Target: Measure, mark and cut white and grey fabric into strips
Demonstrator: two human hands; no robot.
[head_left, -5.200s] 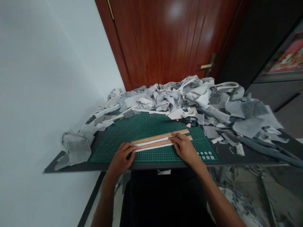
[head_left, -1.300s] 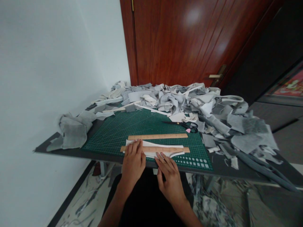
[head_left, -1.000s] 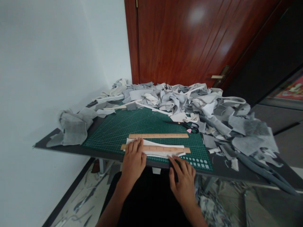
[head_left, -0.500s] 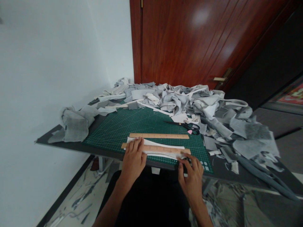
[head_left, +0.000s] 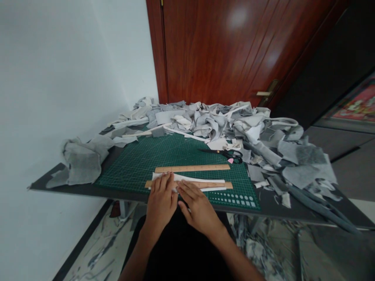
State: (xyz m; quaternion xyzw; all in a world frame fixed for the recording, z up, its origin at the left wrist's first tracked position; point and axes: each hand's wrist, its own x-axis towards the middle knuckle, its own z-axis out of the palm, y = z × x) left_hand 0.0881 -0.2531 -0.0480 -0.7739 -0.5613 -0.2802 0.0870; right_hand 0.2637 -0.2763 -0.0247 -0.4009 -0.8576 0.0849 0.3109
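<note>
A wooden ruler (head_left: 211, 185) lies lengthwise on a strip of white fabric (head_left: 199, 179) near the front edge of the green cutting mat (head_left: 175, 150). Fabric shows along both long sides of the ruler. My left hand (head_left: 160, 195) rests on the left part of ruler and fabric, fingers stretched out flat. Beside it, my right hand (head_left: 199, 207) reaches in from the right with its fingers extended over the middle of the strip. A second wooden ruler (head_left: 191, 168) lies parallel just behind. Black-handled scissors (head_left: 225, 153) lie farther back to the right, by a small pink piece (head_left: 230, 160).
Grey and white fabric scraps (head_left: 205, 121) are heaped along the back and right of the dark table (head_left: 123, 195). A bunched grey cloth (head_left: 83, 162) sits at the left end. A wooden door (head_left: 211, 50) stands behind, and offcuts litter the floor (head_left: 96, 249).
My right hand has moved left, from the strip's right end to its middle beside my left hand. The near fabric edge there now lies closer to the ruler. The view has shifted slightly.
</note>
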